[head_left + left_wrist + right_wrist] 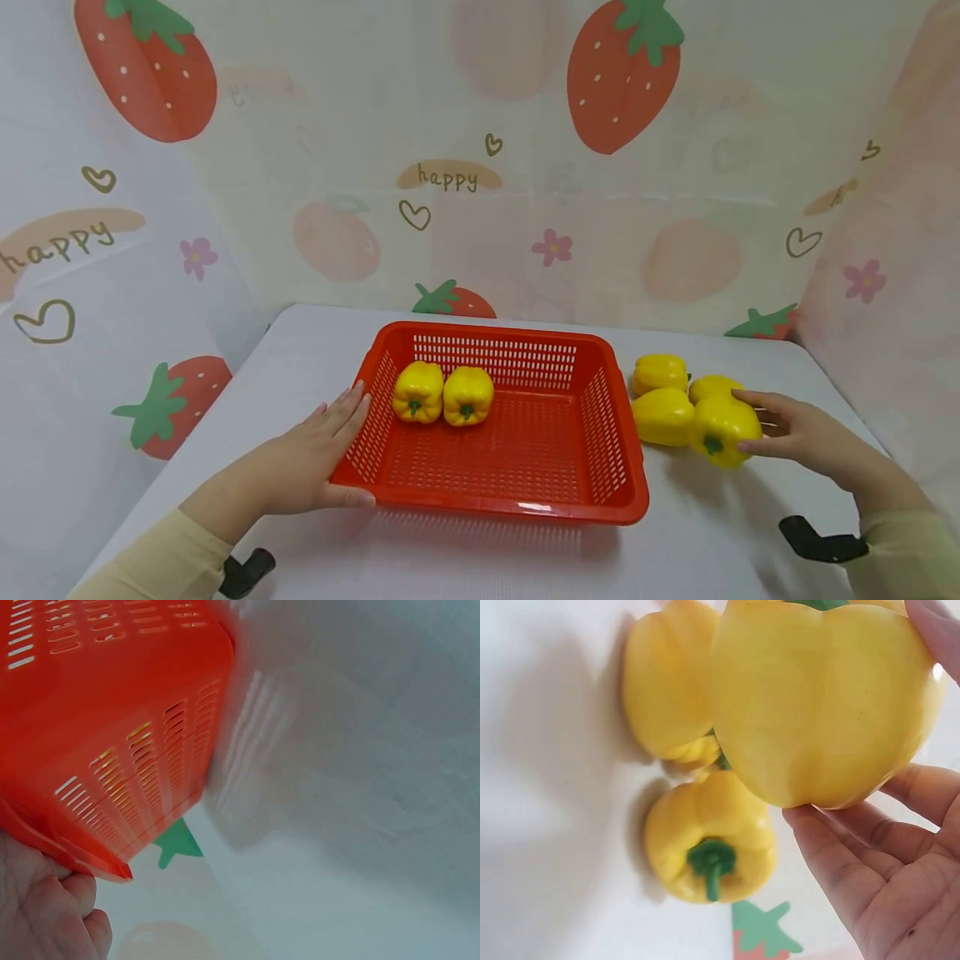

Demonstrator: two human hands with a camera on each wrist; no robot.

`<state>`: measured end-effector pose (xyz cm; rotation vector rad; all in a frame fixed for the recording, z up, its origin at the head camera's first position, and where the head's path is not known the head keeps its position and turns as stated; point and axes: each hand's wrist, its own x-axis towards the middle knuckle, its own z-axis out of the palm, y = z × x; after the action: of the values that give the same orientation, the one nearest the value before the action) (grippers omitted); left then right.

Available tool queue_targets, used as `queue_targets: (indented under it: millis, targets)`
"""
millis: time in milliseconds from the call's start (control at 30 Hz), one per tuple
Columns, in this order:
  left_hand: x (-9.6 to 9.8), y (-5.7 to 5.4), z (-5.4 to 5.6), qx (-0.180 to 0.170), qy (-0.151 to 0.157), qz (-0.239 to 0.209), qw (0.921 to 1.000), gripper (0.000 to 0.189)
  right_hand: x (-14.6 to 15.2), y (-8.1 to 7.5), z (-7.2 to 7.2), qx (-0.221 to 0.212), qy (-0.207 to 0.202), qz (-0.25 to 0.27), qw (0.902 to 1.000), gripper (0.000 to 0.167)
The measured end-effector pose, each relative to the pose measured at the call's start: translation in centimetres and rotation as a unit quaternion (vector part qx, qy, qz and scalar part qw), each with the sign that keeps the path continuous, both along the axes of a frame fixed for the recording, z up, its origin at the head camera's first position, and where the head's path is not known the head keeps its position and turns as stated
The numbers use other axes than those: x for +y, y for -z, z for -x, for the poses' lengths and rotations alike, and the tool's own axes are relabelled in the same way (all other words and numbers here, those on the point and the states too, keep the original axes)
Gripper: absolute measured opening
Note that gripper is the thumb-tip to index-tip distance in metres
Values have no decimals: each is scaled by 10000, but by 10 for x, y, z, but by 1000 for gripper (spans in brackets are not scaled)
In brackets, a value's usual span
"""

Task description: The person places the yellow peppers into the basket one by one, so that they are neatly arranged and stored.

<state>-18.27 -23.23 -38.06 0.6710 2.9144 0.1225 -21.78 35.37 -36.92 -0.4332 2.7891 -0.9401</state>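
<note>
My left hand [306, 462] holds the near left corner of a red plastic basket [495, 505], its thumb on the front rim and its fingers along the left side. In the left wrist view, the fingers [79, 896] lie outside and under the rim. Two yellow bell peppers [417, 392] sit side by side in the basket's left part, stems toward me. To the right of the basket, my right hand [798, 429] grips another yellow bell pepper [825, 705] between thumb and fingers. This pepper appears raised above the others beside it.
Beside the basket's right wall stand more yellow bell peppers [662, 417], close together on the white table [697, 533]. A printed cloth [540, 200] with strawberries encloses the back and both sides. Black straps [821, 542] hang at both wrists.
</note>
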Motion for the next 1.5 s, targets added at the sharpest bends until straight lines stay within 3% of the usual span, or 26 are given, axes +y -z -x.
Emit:
queue_targets:
  millis: [433,700,967,1500]
  targets:
    - [2,-3,-2,-32,-5,-2,10000,116,-20,-25,18,603,-307,-75,9977,71]
    - [2,-1,-1,-49,-61,48,10000,117,-42,-43,28,707,-519,-213,9959,75]
    - [1,-2,-2,7,-15,19,10000,116,-64,-56,37,476,-587,-85,9971,78]
    - [2,-4,-3,-20,25,15,10000,117,-101,-62,53,238,-898,297,9952,81]
